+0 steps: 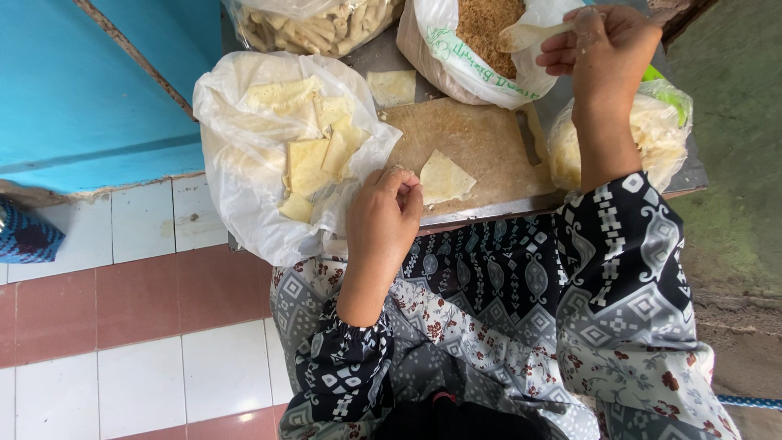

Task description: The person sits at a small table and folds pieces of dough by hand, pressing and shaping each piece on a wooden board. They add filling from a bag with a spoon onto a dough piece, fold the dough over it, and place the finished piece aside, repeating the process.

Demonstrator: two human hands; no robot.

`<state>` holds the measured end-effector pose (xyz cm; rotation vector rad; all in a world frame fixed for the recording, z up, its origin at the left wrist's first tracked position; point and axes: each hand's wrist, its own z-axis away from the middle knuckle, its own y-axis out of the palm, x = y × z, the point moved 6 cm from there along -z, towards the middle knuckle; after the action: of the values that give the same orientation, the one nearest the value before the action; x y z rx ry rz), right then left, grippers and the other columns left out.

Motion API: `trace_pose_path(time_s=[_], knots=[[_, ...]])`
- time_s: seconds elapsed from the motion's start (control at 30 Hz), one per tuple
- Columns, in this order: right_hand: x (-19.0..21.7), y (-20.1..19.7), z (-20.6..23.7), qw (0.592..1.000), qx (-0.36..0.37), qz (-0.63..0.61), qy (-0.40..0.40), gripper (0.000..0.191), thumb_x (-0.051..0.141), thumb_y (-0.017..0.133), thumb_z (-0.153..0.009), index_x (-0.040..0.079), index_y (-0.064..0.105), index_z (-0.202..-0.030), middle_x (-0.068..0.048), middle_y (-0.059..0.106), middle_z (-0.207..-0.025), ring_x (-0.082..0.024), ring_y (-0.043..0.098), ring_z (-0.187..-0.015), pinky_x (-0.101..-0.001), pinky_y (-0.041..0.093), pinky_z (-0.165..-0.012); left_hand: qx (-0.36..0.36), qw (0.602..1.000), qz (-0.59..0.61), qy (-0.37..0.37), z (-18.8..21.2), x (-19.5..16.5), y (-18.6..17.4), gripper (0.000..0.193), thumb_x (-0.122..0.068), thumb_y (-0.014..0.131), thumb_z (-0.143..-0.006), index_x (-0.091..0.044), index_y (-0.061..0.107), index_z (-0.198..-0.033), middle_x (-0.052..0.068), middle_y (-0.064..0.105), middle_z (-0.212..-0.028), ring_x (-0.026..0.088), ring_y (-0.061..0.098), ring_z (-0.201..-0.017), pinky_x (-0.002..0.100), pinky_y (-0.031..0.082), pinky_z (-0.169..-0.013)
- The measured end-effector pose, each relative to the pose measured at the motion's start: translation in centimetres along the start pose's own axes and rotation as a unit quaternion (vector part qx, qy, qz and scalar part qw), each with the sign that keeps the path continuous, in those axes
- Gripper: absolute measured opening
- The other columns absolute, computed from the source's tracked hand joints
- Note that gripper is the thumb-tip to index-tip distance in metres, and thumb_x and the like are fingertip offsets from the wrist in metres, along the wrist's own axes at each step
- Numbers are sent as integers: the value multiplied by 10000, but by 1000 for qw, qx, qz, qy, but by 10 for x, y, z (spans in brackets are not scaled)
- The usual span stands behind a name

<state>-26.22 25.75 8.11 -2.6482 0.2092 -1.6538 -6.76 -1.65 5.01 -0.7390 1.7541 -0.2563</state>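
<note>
On the near board (481, 147), a wrapper (444, 178) is pinched by the left hand (383, 216).
Far right, a spoon (529, 34) is gripped by the right hand's (607, 45) closed fingers over the filling bag (456, 61).

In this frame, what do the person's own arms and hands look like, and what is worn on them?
Both hands are bare: no gloves, rings or watch visible. The left hand has a dark sleeve with white geometric marks and small flowers, gathered at the cuff. The right hand has a wider black, grey and white patterned sleeve, ending mid-forearm.
</note>
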Motion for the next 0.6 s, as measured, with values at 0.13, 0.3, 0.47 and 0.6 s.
trace_pose_path(time_s=[0.13,0.3,0.47,0.6], knots=[[-1,10,-1,999,14,22,-22,198,24,522,-1118,-96,650,-1025,-185,737,-835,-215,764,-683,-321,615,-574,0,1000,4,0,1,-1,-2,47,-99,717,-883,-75,679,-899,62,666,-837,231,686,-710,377,535,-653],[1,14,-4,1000,-5,-27,16,187,38,549,-1098,-92,656,-1015,-174,731,-818,-217,764,-678,-325,637,-588,2,1000,9,-3,-2,-1,-3,46,-99,723,-870,-73,687,-884,65,675,-833,233,689,-705,376,537,-645],[17,-2,8,998,-39,-24,34,196,61,558,-1085,-83,669,-1011,-173,746,-824,-222,765,-671,-323,650,-600,6,1000,11,-5,-1,0,0,56,-105,719,-880,-62,687,-897,65,675,-834,224,688,-696,364,544,-649],[20,-2,16,997,-32,-44,62,188,60,570,-1073,-80,678,-1007,-174,740,-825,-223,757,-675,-324,637,-603,1,1000,6,-5,-2,0,0,63,-113,722,-888,-61,687,-897,63,678,-839,222,691,-702,366,543,-650]])
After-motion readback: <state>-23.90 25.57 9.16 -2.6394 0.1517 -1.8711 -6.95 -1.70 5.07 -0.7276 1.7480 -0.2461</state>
